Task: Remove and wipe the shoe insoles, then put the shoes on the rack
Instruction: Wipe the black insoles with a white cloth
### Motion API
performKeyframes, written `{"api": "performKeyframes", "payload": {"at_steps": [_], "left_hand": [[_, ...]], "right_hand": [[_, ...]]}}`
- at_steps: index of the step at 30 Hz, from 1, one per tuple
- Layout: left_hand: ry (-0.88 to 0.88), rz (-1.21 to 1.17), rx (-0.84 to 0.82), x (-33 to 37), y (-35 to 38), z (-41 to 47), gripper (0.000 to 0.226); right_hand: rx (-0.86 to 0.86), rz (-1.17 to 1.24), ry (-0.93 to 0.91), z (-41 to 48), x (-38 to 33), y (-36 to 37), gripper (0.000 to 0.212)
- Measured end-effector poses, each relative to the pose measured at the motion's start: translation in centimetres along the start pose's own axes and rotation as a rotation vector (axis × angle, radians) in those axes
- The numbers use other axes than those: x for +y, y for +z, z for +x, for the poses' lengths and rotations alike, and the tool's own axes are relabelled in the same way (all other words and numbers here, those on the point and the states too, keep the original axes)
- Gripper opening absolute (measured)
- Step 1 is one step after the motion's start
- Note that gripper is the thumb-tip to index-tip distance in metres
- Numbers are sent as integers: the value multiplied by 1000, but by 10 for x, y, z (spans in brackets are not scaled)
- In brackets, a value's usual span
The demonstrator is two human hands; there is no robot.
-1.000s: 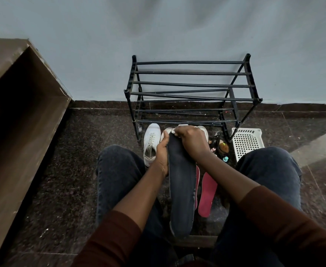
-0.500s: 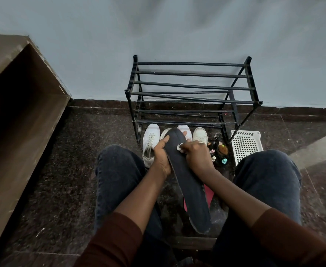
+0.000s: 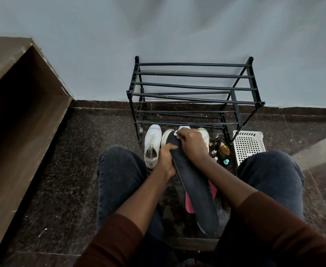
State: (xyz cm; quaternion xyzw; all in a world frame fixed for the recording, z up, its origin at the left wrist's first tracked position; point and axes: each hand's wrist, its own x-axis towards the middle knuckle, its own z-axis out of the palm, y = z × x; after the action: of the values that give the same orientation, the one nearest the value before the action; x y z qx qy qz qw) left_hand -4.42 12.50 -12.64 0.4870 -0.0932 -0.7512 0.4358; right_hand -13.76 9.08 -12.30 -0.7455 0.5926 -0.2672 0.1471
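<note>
Between my knees I hold a long dark grey insole (image 3: 195, 191), its toe end pointing away from me. My left hand (image 3: 167, 158) grips its left edge near the top. My right hand (image 3: 192, 144) presses a small white wipe (image 3: 176, 133) onto the toe end, fingers curled round the wipe. A pink insole (image 3: 189, 204) lies on the floor under the grey one, mostly hidden. White sneakers (image 3: 152, 145) stand on the floor before the black shoe rack (image 3: 195, 87); some are partly covered by my hands.
A white perforated basket (image 3: 249, 144) sits right of the rack. Small bottles and a brush (image 3: 223, 153) stand between the shoes and the basket. A large brown cabinet (image 3: 19, 116) runs along the left. The floor is dark speckled stone; my knees flank the work area.
My right hand with the wipe has slid back up the insole to its toe end. The insole stays tilted with its heel to the right, and my left hand's grip is unchanged.
</note>
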Motion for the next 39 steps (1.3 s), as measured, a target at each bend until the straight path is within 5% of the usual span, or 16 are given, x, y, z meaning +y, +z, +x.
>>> {"api": "performKeyframes", "payload": {"at_steps": [13, 19, 29, 33, 39], "left_hand": [[3, -132, -12, 0, -5, 11, 46], [-5, 5, 27, 5, -10, 18, 47], [105, 271, 25, -1, -5, 15, 30], [151, 224, 57, 2, -8, 15, 35], [111, 89, 107, 4, -8, 20, 50]], "right_hand": [[-81, 25, 64, -45, 17, -18, 10], [-35, 57, 153, -38, 12, -19, 8], [89, 8, 47, -2, -10, -15, 9], [81, 97, 168, -4, -6, -15, 18], [-68, 185, 421, -34, 15, -20, 5]]}}
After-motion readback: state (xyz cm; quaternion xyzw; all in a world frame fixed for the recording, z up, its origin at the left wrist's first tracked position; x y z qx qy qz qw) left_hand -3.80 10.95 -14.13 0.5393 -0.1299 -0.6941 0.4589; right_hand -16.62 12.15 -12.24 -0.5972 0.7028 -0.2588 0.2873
